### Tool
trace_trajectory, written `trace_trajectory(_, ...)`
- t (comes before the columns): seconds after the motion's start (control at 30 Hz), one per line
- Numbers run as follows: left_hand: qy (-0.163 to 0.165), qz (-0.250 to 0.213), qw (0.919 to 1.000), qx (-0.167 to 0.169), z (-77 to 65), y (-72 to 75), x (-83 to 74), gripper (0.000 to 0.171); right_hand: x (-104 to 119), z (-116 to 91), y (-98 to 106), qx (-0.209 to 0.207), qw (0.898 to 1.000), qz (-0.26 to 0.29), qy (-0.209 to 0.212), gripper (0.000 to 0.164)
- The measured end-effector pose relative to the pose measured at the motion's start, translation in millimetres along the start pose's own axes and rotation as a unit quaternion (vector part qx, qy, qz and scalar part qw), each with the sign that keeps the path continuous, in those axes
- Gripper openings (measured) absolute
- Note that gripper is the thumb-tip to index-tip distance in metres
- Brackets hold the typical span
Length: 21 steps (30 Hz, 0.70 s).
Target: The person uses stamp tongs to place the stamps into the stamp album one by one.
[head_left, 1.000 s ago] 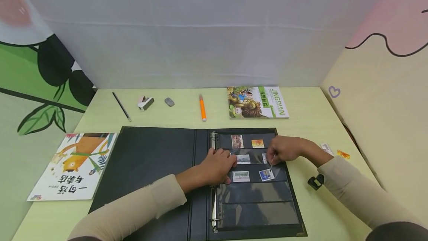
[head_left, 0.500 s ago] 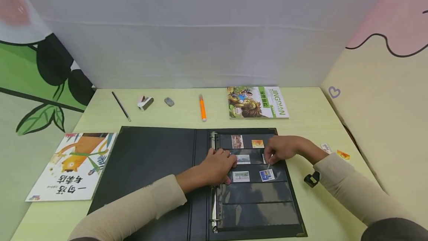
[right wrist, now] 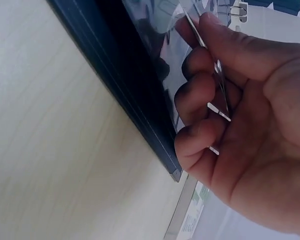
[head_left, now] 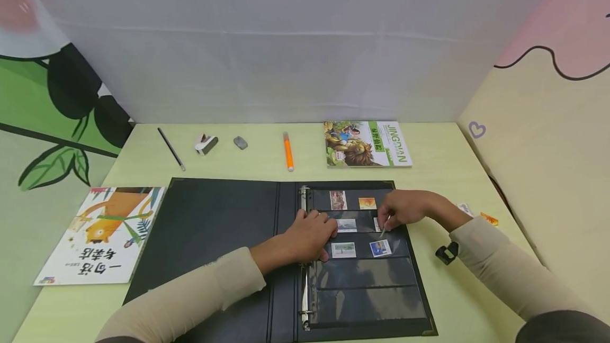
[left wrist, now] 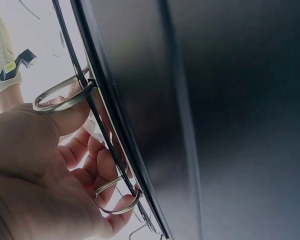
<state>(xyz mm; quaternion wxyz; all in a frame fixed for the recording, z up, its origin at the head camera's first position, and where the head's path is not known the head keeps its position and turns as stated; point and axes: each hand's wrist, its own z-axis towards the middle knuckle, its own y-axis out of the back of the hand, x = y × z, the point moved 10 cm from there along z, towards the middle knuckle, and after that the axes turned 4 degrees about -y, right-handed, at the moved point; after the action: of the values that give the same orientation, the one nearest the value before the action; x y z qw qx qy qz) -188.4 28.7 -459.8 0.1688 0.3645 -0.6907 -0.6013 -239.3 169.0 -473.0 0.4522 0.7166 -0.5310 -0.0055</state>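
Observation:
A black stamp album (head_left: pixel 224 226) lies unfolded on the table, with a page of clear pocket strips (head_left: pixel 367 303) on its metal rings. My right hand (head_left: pixel 405 208) pinches metal tweezers (right wrist: pixel 220 75) between thumb and fingers. Their tip is by the top edge of a slightly tilted blue stamp (head_left: pixel 380 248) in the third strip. My left hand (head_left: pixel 310 237) rests across the rings (left wrist: pixel 65 95) and the page's inner edge, its fingers loosely bent. Beside it are a green-and-white stamp (head_left: pixel 343 250) and a pale stamp (head_left: pixel 346 225). My right hand partly hides another stamp.
Behind the album lie a pencil (head_left: pixel 171 149), a small stapler-like item (head_left: pixel 206 144), a grey eraser (head_left: pixel 240 143), an orange marker (head_left: pixel 288 151) and a book (head_left: pixel 367 144). Another book (head_left: pixel 100 237) is at the left. Loose stamps (head_left: pixel 489 219) lie beyond my right wrist.
The tweezers' tip has drawn back from the blue stamp's upper corner to its top edge. My right hand moved slightly left. My left hand stays in place.

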Motion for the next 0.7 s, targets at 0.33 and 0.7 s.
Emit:
trace_trajectory(0.33, 0.004, -0.003, 1.0000, 0.000, 0.1, 0.7, 0.2, 0.040, 4.2, 4.5, -5.3, 0.005, 1.000, -0.024, 0.003, 0.016)
trace_trajectory(0.7, 0.001, 0.009, 1.0000, -0.001, -2.3, 0.3, -0.1, 0.043, 3.7, -1.4, -1.9, -0.003, 1.000, -0.024, 0.013, 0.013)
